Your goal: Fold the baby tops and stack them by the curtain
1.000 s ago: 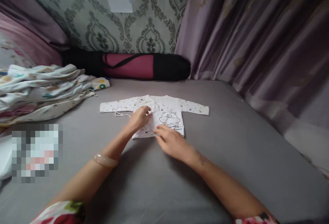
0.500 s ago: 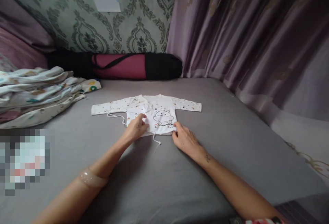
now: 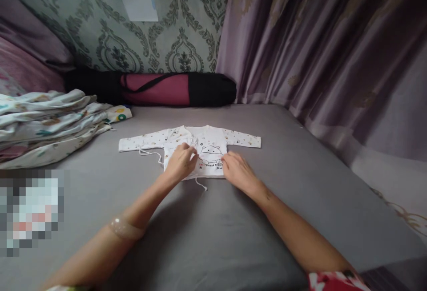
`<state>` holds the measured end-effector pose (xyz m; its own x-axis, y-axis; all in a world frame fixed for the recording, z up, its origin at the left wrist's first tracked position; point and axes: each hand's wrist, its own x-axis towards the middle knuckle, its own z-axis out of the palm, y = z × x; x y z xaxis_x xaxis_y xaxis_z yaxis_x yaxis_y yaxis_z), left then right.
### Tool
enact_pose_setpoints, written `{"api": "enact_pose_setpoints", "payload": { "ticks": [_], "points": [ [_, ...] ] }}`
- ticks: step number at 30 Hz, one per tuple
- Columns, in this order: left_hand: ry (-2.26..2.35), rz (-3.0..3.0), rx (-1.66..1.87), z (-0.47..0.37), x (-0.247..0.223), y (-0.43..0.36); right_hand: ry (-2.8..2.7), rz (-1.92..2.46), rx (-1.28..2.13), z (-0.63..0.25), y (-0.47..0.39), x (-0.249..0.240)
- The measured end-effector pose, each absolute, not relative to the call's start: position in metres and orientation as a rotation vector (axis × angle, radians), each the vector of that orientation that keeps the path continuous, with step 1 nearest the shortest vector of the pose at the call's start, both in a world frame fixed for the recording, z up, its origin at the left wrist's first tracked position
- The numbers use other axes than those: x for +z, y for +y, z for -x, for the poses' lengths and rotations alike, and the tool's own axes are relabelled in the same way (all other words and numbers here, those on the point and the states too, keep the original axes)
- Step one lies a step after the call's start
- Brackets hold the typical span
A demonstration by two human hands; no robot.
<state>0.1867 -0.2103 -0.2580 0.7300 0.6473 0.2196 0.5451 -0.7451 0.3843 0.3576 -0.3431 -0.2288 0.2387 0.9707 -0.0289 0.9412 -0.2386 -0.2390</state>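
Observation:
A white long-sleeved baby shirt (image 3: 209,142) lies spread flat, its sleeves stretched out to both sides. A hippo-like animal and lettering are printed on its front, and small motifs dot the sleeves. My left hand (image 3: 182,163) is over the lower front, its bent fingers closed on the cloth beside the print; the fingertips are partly hidden. At the shirt's right side edge, my right hand (image 3: 239,171) pinches the fabric between thumb and fingers. One white tie string (image 3: 202,185) hangs out below the hem, and another tie (image 3: 150,152) curls under the left sleeve.
The shirt rests on a grey bed sheet (image 3: 300,184). Patterned cloths (image 3: 50,122) are heaped at the left. A long black and maroon bag (image 3: 160,90) lies along the wallpapered wall. Purple curtains (image 3: 300,50) hang at the right. A blurred patch covers the lower left.
My left hand has moved slightly right and up across the shirt's front, its fingers closing together. My right hand has shifted a little up along the side edge. The view tilts slightly upward.

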Motion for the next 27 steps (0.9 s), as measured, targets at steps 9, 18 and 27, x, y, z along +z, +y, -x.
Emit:
{"api": "enact_pose_setpoints", "payload": {
  "ticks": [9,18,27],
  "points": [
    [1.028,-2.879,0.173,-0.234,-0.294,-0.215,-1.689,2.242,0.24,-0.356,-0.245,-0.281],
    [0.86,-2.939,0.128,-0.193,-0.297,-0.228,-2.014,2.139,0.291,-0.355,-0.285,-0.282],
    [0.647,-2.879,0.05,-0.155,-0.284,-0.253,-2.316,1.924,0.3,-0.346,-0.354,-0.271]
  ]
}}
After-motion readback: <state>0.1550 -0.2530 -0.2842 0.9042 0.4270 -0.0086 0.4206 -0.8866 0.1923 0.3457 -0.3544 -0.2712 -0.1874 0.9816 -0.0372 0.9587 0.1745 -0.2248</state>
